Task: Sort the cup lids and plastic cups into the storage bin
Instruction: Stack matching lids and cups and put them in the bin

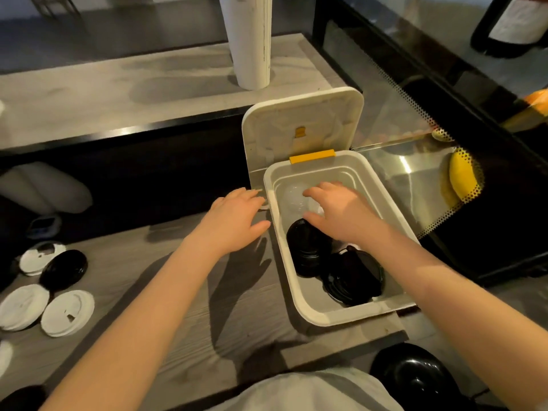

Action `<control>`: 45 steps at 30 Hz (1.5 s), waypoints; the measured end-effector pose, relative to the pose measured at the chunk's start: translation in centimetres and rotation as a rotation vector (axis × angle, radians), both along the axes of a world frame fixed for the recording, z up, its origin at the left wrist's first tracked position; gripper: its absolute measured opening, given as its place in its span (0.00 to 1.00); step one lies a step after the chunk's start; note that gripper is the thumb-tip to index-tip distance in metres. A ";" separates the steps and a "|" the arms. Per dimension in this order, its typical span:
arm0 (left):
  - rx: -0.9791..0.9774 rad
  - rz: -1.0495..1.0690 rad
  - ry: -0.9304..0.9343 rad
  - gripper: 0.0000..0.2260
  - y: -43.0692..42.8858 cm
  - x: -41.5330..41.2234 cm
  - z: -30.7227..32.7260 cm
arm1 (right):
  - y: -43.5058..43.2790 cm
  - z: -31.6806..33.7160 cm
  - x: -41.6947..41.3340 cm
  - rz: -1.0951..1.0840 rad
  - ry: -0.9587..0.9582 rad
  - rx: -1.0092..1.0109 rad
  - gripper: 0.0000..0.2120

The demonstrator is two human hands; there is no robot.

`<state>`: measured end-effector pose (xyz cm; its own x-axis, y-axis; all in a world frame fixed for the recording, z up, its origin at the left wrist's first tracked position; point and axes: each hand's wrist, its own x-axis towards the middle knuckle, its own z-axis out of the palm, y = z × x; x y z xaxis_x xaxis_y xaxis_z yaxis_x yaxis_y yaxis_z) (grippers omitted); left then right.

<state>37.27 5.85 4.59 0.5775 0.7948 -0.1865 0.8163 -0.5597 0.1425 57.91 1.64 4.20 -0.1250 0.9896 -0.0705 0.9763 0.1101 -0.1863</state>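
Presently, with the open right hand [335, 209] spread over clear plastic cups [295, 197] inside the storage bin [299, 295] and the empty, open left hand [237, 221] touching its rim, the black lids [353, 277] stacked loosely below can be toppled by a careless withdrawal, while other cup lids [66, 312] are left on the bench [178, 307].

1. The white rectangular plastic storage bin [299, 301] sits on the grey wood-grain table [184, 321], at its right end.
2. The bin's white hinged lid [299, 129] stands open behind the bin.
3. In the bin's near half lie two stacks of black round plastic cup lids [353, 280], side by side.
4. In the bin's far half lies a clear plastic dome lid [292, 198].
5. The right hand [338, 212] is inside the bin, over the dome lid.
6. The left hand [234, 223] is just left of the bin, by its rim.
7. Well left of the bin, white round cup lids [66, 312] and one black round lid [63, 269] lie on the table.
8. A white cylindrical column [250, 40] stands behind the bin, on the raised counter [89, 93].
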 end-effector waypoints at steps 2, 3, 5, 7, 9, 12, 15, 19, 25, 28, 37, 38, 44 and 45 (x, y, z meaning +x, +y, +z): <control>0.033 0.032 -0.005 0.25 -0.1 -1.1 0.9 | 0.6 1.0 -1.0 0.011 -0.003 0.031 0.22; 0.050 0.057 -0.014 0.25 -0.2 -1.8 1.3 | 0.8 1.5 -1.7 0.026 -0.010 0.061 0.21; 0.074 0.113 -0.031 0.25 -0.6 -3.5 1.8 | 1.2 2.2 -3.5 0.070 -0.010 0.116 0.20; 0.082 0.158 -0.043 0.25 -0.9 -5.4 2.0 | 1.4 2.6 -5.4 0.111 0.007 0.137 0.19; 0.074 0.207 -0.055 0.25 -1.5 -7.9 1.9 | 1.4 2.7 -7.8 0.156 0.035 0.129 0.20; 0.058 0.270 -0.054 0.25 -2.5 -12.5 1.3 | 1.0 2.1 -12.0 0.213 0.063 0.114 0.21; 0.040 0.306 -0.051 0.24 -3.6 -17.8 0.0 | 0.6 0.7 -16.4 0.261 0.060 0.067 0.20; -0.020 0.385 -0.046 0.24 -5.3 -24.9 -1.7 | -0.6 -0.8 -22.9 0.293 0.079 -0.002 0.20; -0.146 0.496 -0.094 0.23 -7.5 -34.9 -4.7 | -3.0 -3.2 -32.5 0.308 0.064 -0.146 0.20; -0.167 0.521 -0.117 0.23 -8.3 -39.2 -6.7 | -3.9 -5.0 -36.6 0.313 0.040 -0.208 0.20; -0.198 0.558 -0.104 0.25 -11.2 -48.0 -11.2 | -6.4 -12.5 -46.7 0.319 0.119 -0.443 0.21; -0.199 0.566 -0.112 0.26 -11.8 -48.6 -11.4 | -6.8 -13.1 -47.6 0.341 0.155 -0.473 0.24; -0.167 0.617 0.008 0.32 -15.0 -51.4 -12.6 | -8.5 -15.2 -51.8 0.547 0.096 -0.411 0.47; -0.153 0.636 0.009 0.33 -15.5 -51.7 -12.7 | -8.7 -15.4 -52.3 0.575 0.045 -0.397 0.48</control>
<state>-14.46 -9.61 -8.10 0.0014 0.9451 -0.3269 0.9830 0.0587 0.1739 5.64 -7.04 -11.20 -0.6328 0.6658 -0.3953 0.7737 0.5226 -0.3582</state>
